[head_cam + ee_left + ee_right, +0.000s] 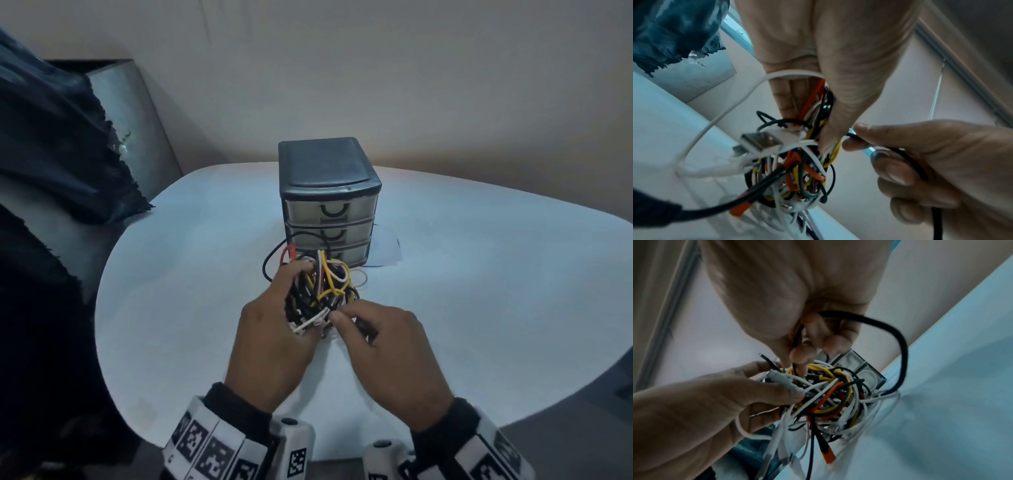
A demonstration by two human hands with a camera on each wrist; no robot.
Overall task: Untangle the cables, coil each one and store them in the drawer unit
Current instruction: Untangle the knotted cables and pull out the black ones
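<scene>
Both hands work close under the head camera, at six o'clock of the white table (479,274). Left hand (274,339) is curled round the tangle of cables (322,291), held up just in front of the closed drawer unit (329,202) at twelve o'clock. Right hand (387,353) pinches a black cable (906,155) between thumb and forefinger, at the tangle's five o'clock edge. Untangling looks barely begun; next, that black strand likely needs easing free without tightening the knots.

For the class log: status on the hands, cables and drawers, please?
Left hand grips cable tangle. Right hand pinches black cable. Nothing coiled; drawer unit shut.
</scene>
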